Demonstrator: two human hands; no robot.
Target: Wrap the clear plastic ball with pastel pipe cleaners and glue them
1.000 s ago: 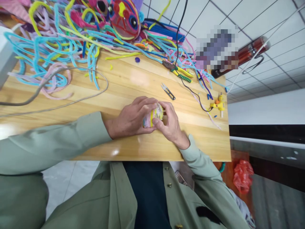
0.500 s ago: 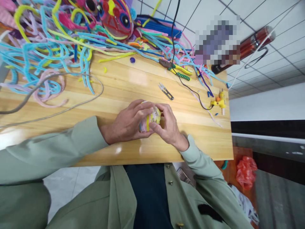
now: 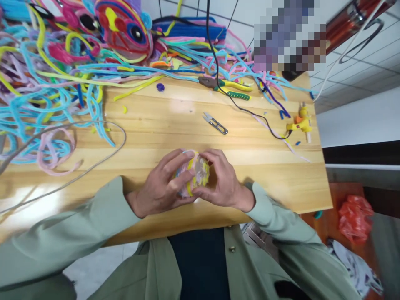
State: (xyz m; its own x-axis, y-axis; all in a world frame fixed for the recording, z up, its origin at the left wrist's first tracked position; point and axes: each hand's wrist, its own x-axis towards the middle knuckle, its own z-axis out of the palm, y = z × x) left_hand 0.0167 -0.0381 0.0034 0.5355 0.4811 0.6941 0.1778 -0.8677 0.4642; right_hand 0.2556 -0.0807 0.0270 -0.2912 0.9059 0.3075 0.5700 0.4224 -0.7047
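Observation:
Between my hands is a small rounded piece wrapped in fuzzy pipe cleaners (image 3: pixel 200 171), striped yellow, pink and pale blue, with a greyish patch at its right end. My left hand (image 3: pixel 167 179) wraps round its left side, fingers over the top. My right hand (image 3: pixel 223 179) grips its right edge, thumb below and fingertips above. Beyond my hands lie black-handled thread snips (image 3: pixel 215 123) with their blades apart. Pliers (image 3: pixel 225 87) with green and yellow grips rest farther back.
A tangle of pipe cleaners (image 3: pixel 62 96) covers the table's left and back. A colourful fish-like craft figure (image 3: pixel 123 31) sits among them. At right is a yellow glue gun (image 3: pixel 301 124) with a black cord. A grey cable (image 3: pixel 120 146) loops at left; a red flask (image 3: pixel 343 27) lies behind.
My view has shifted, so the table and my hands sit lower in it. The wrapped piece has turned slightly, showing more of its greyish end. Both hands keep hold of it.

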